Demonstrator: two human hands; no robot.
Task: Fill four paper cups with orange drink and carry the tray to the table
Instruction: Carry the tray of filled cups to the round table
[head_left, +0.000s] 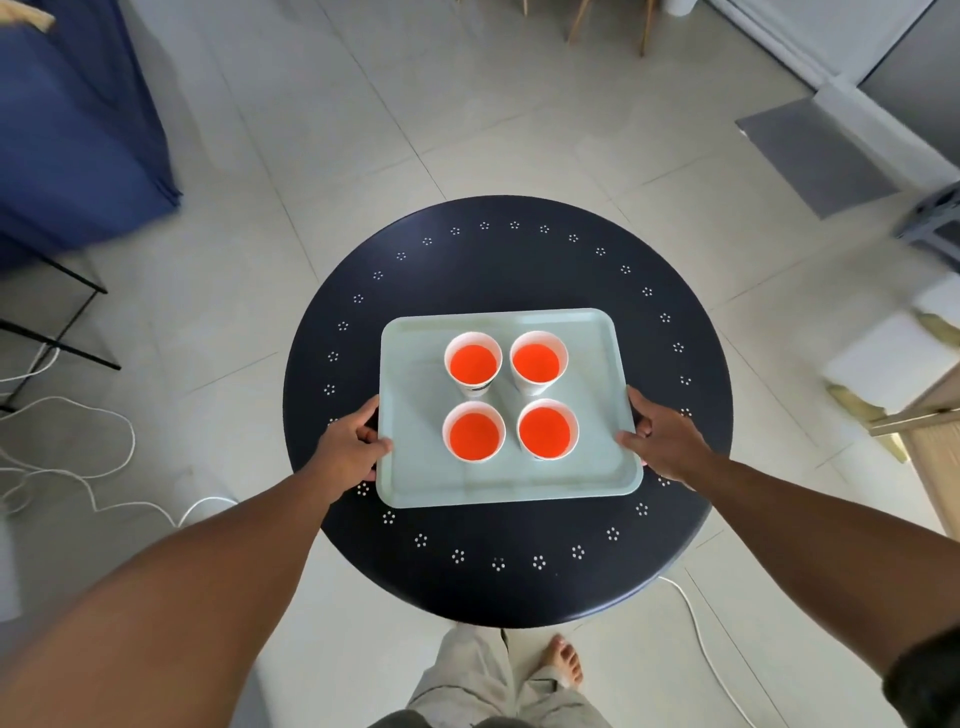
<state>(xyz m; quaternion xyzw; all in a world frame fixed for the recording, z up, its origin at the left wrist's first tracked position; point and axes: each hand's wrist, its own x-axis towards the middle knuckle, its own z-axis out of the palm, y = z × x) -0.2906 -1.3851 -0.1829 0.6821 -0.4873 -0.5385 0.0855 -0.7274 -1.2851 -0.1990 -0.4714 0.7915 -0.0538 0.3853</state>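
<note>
A pale green tray (597, 467) lies over the round dark table (509, 260), near its front half. Several white paper cups stand on it in a square, each full of orange drink: back left cup (472, 362), back right cup (538, 360), front left cup (474, 431), front right cup (547, 429). My left hand (350, 447) grips the tray's left edge, thumb on top. My right hand (662, 441) grips the right edge the same way. Whether the tray rests on the table or hangs just above it I cannot tell.
White cables (78, 467) trail over the tiled floor at the left, and another cable (701, 634) runs at the lower right. A blue cloth-covered piece (72, 130) and a black metal frame (62, 312) stand left. A wooden unit (930, 441) is right. My bare foot (563, 660) is below the table.
</note>
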